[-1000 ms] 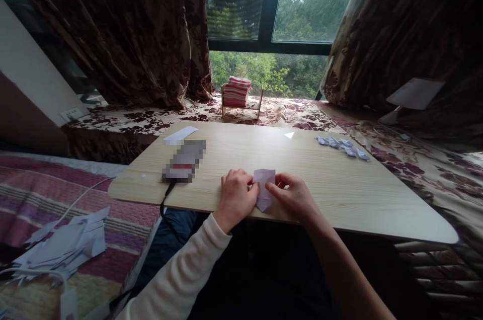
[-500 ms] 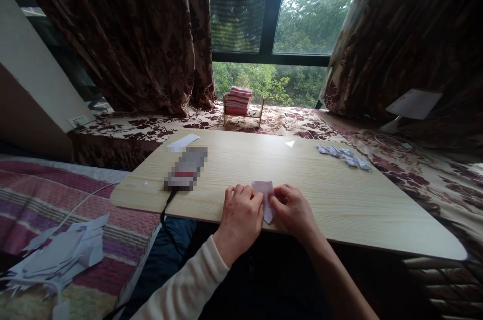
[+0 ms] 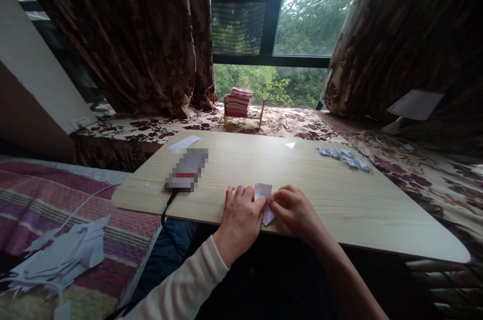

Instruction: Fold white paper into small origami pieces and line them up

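A small pale lilac folded paper (image 3: 264, 199) lies at the near edge of the light wooden table (image 3: 339, 199). My left hand (image 3: 241, 212) pinches its left side, fingers curled and pressed on the fold. My right hand (image 3: 296, 209) pinches the right side, fingertips meeting the left hand's over the paper. Both hands rest on the tabletop, and much of the paper is hidden between them.
A blurred dark device (image 3: 186, 170) with a cable lies at the table's left, a white paper strip (image 3: 184, 143) behind it. Several small folded paper pieces (image 3: 345, 155) sit at the far right. Cut paper scraps (image 3: 64, 252) lie on the striped bedding.
My hands have closed in on the paper, folding it narrower; less of it shows between them now. The view has tilted slightly.
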A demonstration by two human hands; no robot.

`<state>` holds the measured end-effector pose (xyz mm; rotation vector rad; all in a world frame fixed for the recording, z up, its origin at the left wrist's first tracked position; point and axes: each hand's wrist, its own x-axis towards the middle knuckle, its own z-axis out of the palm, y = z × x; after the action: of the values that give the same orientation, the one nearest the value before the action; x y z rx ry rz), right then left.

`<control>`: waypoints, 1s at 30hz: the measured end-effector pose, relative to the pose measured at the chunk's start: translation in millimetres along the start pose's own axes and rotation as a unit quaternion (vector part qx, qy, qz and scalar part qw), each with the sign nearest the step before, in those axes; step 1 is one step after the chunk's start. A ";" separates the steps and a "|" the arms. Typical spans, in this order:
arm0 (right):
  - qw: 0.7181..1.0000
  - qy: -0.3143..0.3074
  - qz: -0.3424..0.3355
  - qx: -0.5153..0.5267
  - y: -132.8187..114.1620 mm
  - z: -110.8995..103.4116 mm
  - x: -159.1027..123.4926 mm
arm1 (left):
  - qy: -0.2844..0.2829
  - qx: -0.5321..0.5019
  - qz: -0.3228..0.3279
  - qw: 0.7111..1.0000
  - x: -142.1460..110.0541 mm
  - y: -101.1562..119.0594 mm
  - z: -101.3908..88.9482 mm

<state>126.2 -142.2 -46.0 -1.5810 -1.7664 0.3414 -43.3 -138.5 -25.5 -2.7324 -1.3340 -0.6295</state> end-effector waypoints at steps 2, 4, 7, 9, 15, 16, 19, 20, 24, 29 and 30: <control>1.000 -0.008 -0.012 -0.001 0.6 -2.5 0.0 | 0.000 0.001 0.002 1.000 0.2 0.0 -0.4; 1.000 -0.013 -0.022 -0.004 0.9 -3.9 -0.4 | 0.000 -0.001 0.002 1.000 0.4 0.6 -0.4; 1.000 -0.006 -0.026 -0.016 0.3 -2.2 -2.2 | -0.001 -0.010 0.002 1.000 0.5 0.5 0.2; 0.999 0.010 -0.021 -0.026 -0.4 1.0 -4.1 | 0.005 -0.025 -0.004 1.000 0.4 -2.1 0.7; 0.997 0.055 -0.012 -0.048 -0.8 8.3 -8.4 | 0.062 -0.058 -0.119 0.989 3.2 -16.2 1.3; 0.997 0.058 -0.013 -0.049 -0.9 8.3 -8.8 | 0.060 -0.058 -0.130 0.988 4.2 -16.5 1.6; 0.996 0.067 -0.016 -0.052 -1.8 7.7 -9.8 | 0.049 -0.073 -0.141 0.986 6.9 -11.4 3.7; 0.996 0.069 -0.016 -0.053 -2.1 7.4 -10.1 | 0.048 -0.080 -0.142 0.985 7.4 -8.8 4.7; 0.996 0.074 -0.020 -0.055 -2.6 7.0 -10.9 | 0.053 -0.097 -0.143 0.984 7.7 -1.5 8.1; 0.995 0.077 -0.026 -0.052 -1.9 7.2 -11.1 | 0.053 -0.105 -0.133 0.984 7.3 -1.9 7.8; 0.995 0.078 -0.026 -0.052 -2.0 7.2 -11.1 | 0.052 -0.104 -0.129 0.985 7.5 -1.9 7.4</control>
<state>119.6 -151.2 -53.5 -1.5861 -1.7236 0.0983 -38.1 -130.2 -29.7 -2.6533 -1.7009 -0.9673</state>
